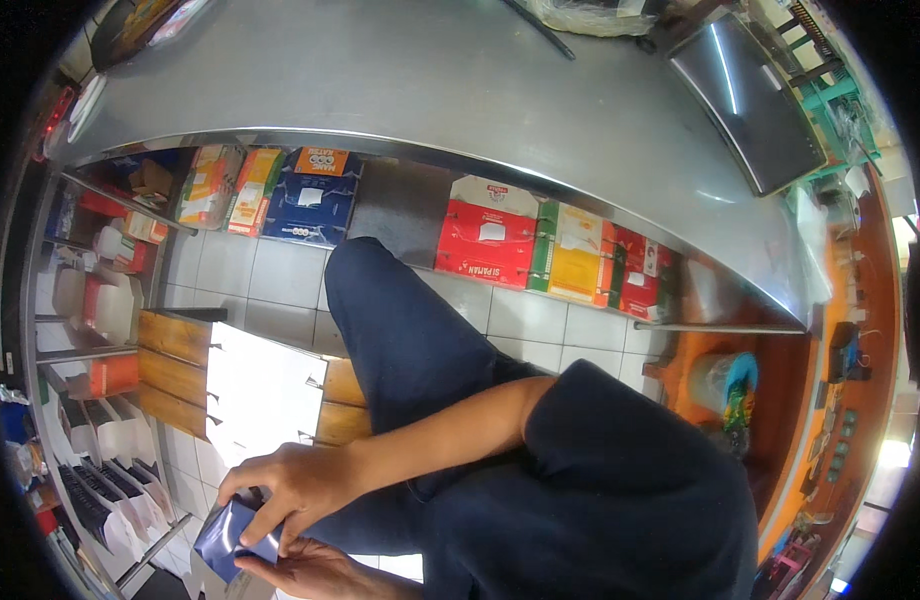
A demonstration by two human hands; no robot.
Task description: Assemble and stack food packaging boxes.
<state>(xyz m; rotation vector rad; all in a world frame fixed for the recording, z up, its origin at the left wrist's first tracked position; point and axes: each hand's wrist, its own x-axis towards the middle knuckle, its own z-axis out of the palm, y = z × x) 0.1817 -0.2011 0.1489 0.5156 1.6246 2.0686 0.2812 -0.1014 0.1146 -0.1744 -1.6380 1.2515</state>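
A glossy dark-blue piece, which looks like a folded cardboard box point(220, 545), is at the lower left, held between my two hands. My right hand point(295, 485) reaches across from the right and closes over its upper side, fingers bent. Beneath and nearer to me, my left hand point(320, 572) grips its lower edge; part of that hand is hidden. Just beyond my hands, white flat carton blanks point(265, 385) with slotted edges lie on a slatted wooden stool point(170, 370).
A steel table point(400, 80) spans the far side, with a dark flat panel point(748, 100) at its right. Below it lie coloured flattened cartons: blue point(310, 210), red point(487, 235) and yellow point(577, 250). A rack of folded boxes point(110, 470) stands left. My bent knee point(370, 270) is in the middle.
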